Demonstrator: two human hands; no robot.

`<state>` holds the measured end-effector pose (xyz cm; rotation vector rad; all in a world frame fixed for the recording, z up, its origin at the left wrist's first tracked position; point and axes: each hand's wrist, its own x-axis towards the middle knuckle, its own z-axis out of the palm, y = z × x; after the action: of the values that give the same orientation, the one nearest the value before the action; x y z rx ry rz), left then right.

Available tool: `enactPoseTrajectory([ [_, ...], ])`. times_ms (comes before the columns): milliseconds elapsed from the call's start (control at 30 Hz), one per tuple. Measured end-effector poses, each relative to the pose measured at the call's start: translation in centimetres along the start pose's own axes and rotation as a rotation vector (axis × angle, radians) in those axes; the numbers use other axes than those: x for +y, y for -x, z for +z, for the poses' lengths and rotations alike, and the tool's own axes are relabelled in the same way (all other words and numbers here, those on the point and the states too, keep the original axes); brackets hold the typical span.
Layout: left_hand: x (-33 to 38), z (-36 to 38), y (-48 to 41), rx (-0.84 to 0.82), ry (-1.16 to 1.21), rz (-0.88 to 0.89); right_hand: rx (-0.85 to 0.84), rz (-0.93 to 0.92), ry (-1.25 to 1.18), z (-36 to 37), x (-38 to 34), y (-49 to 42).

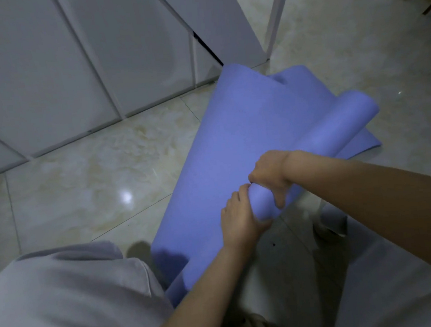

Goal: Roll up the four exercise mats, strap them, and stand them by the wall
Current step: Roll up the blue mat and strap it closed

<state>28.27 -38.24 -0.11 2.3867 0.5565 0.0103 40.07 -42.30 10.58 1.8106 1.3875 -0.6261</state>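
Glossy, cream-veined stone tiles make up the floor (83, 177), which meets a wall of smooth white panels (40, 75) with thin seams. On the floor lies one periwinkle exercise mat (232, 135), matte and foam-like. Its flat sheet runs from the person's grey-clothed leg (63, 299) up to the panels, where its far edge buckles. Along the sheet's right side it is wound into a loose roll (338, 126), a smooth tube. Both hands are at the tube's near end. The right hand (271, 176) grips it from above, fingers curled over and thumb down the side. The left hand (241, 221) wraps round the very end, touching the right.
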Motion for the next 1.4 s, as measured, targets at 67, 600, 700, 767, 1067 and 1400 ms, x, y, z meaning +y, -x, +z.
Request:
enactPoseTrajectory([
  [67,-0.2,1.0,1.0,0.128,-0.117,0.093,-0.051,0.010,-0.068,0.2,0.2,-0.4],
  [600,-1.8,-0.9,-2.9,-0.330,0.077,0.130,0.272,0.081,0.162,4.8,-0.4,1.3],
  [700,-1.9,-1.2,-3.1,-0.445,0.159,0.123,0.240,0.095,0.132,4.9,-0.4,1.3],
  [767,-1.7,-1.0,-2.8,-0.492,0.218,0.120,0.147,0.049,0.056,4.4,0.0,1.2],
  [1067,-0.4,2.2,2.2,0.111,-0.271,0.213,-0.165,0.052,-0.208,2.5,1.3,0.1],
  [1400,-1.2,1.7,0.4,-0.227,-0.047,0.182,-0.151,0.107,-0.376,4.4,1.6,0.8],
])
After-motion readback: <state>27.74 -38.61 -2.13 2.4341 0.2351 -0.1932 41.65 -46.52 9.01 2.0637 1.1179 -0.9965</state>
